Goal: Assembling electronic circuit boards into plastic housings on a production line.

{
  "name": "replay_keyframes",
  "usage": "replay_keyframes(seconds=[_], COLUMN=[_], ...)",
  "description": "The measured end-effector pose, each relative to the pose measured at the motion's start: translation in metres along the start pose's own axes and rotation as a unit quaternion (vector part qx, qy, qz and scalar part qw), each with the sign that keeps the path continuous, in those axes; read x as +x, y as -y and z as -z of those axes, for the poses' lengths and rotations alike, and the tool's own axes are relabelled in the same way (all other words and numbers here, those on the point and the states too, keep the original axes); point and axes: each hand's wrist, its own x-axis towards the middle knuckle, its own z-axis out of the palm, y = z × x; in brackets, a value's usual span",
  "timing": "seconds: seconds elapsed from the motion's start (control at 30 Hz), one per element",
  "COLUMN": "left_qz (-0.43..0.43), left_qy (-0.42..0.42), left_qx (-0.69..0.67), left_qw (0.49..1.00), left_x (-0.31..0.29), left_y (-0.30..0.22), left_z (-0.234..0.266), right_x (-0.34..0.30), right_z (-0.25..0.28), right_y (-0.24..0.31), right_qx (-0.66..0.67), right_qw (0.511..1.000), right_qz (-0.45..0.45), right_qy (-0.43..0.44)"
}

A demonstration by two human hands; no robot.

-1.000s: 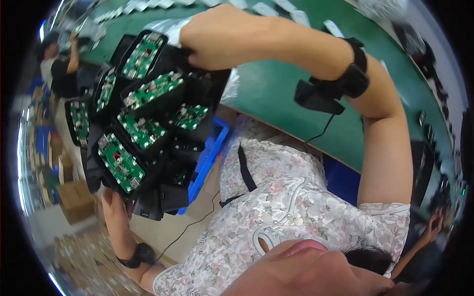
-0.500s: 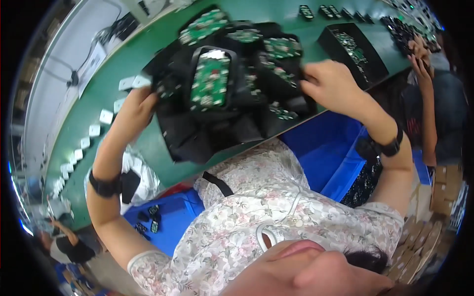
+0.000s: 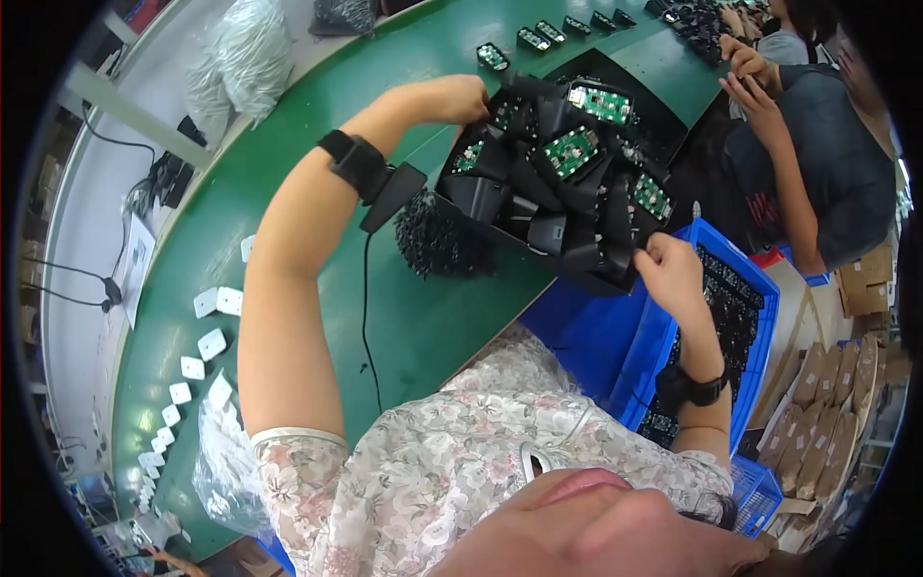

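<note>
Both of my hands hold a black box (image 3: 598, 280) heaped with black plastic housings and green circuit boards. At its far-left corner, my left hand (image 3: 463, 100) is closed on the edge, fingertips partly hidden. My right hand (image 3: 671, 273) pinches the near-right corner. One green circuit board (image 3: 571, 152) sits in a housing in the middle of the heap; another circuit board (image 3: 602, 103) lies near the far side. A pile of small black parts (image 3: 433, 240) rests on the green table, beside the box's left edge. Whether the box touches the table is hidden.
Another black box (image 3: 663, 115) stands just behind. Several housings with boards (image 3: 534, 38) line the far table. White square pieces (image 3: 212, 343) curve along the left, near a clear bag (image 3: 216, 481). A blue crate (image 3: 769, 337) stands at right; a co-worker's hands (image 3: 755, 82) are beyond.
The loaded black box has moved right along the table in both my hands, toward the other black box. The pile of small black parts has come into sight. My view has shifted too.
</note>
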Motion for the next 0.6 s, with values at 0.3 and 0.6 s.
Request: replay_keyframes(seconds=[0.3,0.6], left_qz=[0.022,0.021], left_qy=[0.092,0.023], left_qx=[0.03,-0.006], left_qw=[0.995,0.999], left_x=[0.051,0.068], left_y=[0.032,0.042], left_z=[-0.024,-0.035], right_x=[0.004,0.007], right_z=[-0.032,-0.05], right_y=[0.0,-0.005], right_qx=[0.008,0.012], right_qw=[1.0,0.998], right_qz=[-0.025,-0.056], right_qy=[0.013,-0.025])
